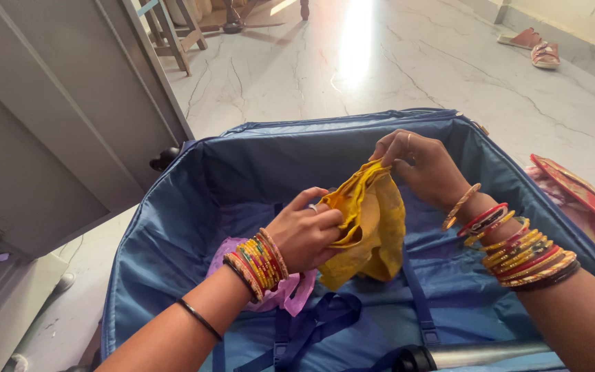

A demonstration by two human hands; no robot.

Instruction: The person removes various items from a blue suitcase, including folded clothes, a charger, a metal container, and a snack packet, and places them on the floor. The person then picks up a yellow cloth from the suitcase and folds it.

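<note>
**Two hands hold a yellow cloth over an open blue suitcase**

The left hand (306,236) has its grip closed on the lower left edge of the yellow cloth (370,224), with the fingers folded over the fabric. The right hand (418,165) pinches the top corner of the same cloth between thumb and fingertips, a little higher and farther from the person than the left grip. The cloth hangs crumpled between the two grips, above the inside of the suitcase (173,234).

Both wrists carry many coloured bangles (259,262), and there is a thin dark band on the left forearm. Just under the left hand lies a pink cloth (290,293) on the blue lining. Below it, dark blue straps (325,320) lie loose on the bottom of the suitcase. Near the right forearm, at the near edge, a metal handle bar (476,355) is visible.

To the right of the right hand, outside the suitcase, a red patterned fabric (580,193) lies on the marble floor (380,76). Far beyond, a pair of sandals (535,47) stands by the wall.
</note>
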